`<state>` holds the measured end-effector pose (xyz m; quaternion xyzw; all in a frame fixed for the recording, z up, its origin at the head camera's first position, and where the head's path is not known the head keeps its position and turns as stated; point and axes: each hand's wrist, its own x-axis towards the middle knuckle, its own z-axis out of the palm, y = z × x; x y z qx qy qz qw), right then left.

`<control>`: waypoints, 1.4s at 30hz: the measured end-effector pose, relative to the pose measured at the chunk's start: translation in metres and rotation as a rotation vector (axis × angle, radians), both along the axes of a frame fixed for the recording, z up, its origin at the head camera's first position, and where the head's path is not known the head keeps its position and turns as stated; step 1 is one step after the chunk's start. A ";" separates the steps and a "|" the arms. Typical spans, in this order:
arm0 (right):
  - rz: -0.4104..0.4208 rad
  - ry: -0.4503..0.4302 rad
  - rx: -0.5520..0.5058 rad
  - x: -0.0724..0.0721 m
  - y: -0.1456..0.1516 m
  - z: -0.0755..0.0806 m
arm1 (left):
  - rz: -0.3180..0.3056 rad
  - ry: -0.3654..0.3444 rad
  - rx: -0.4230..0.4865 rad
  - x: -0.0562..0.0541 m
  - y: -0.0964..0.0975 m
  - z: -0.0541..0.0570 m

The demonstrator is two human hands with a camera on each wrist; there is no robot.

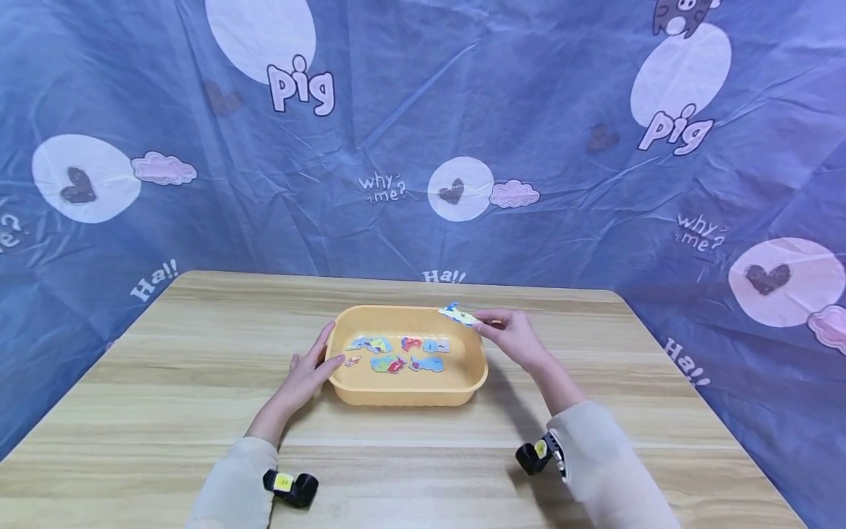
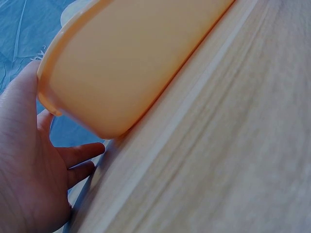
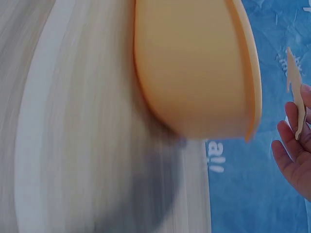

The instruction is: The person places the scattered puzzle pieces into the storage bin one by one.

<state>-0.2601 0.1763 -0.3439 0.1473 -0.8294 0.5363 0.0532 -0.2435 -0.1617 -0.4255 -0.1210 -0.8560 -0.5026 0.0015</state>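
Note:
A shallow yellow-orange plastic basin (image 1: pixel 406 397) with rounded corners stands on the table. My left hand (image 1: pixel 308 376) holds its left end, thumb over the rim and the other fingers along the outside. In the left wrist view, two fingers (image 2: pixel 82 154) spread out below the rim, near the tabletop. Above the basin's back right corner, my right hand (image 1: pixel 517 339) pinches a thin puzzle piece (image 1: pixel 457 315) with a blue and pale yellow print. Its bare wooden back shows in the right wrist view. Several colourful flat pieces (image 1: pixel 388 364) lie on the basin floor.
The light wood-grain table (image 1: pixel 198 353) extends around the basin. Behind it hangs a blue cloth (image 1: pixel 396 242) printed with words, hearts and clouds. Both sleeves carry a black wrist camera (image 1: pixel 291 487) close over the table's front part.

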 end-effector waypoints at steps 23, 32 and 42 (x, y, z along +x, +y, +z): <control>0.152 -0.045 -0.011 -0.013 -0.059 -0.011 | -0.004 0.004 0.012 0.001 -0.001 -0.001; 0.172 -0.059 0.012 -0.020 -0.075 -0.025 | -0.002 -0.001 0.010 0.001 -0.001 0.001; 0.273 -0.082 -0.023 -0.002 -0.096 -0.009 | -0.005 0.014 0.012 0.001 -0.001 -0.001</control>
